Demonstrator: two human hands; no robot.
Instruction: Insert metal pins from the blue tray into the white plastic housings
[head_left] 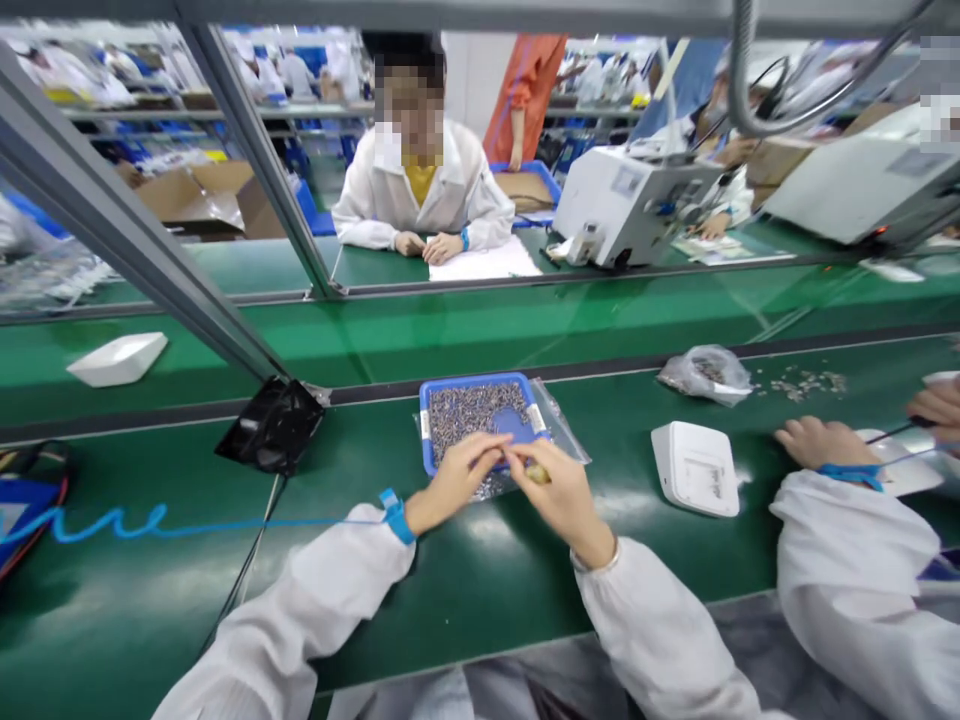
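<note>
Head view: left hand and right hand meet at a blue tray of small parts, grip contents unclear. Working low over it should catch drops.

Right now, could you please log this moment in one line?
left hand: over blue tray | right hand: fingertips near left's | small metal parts: in tray

On our green bench we have a blue tray of small metal parts, a clear bag beside it, a white case, and a filled bag near scattered pieces.
</note>
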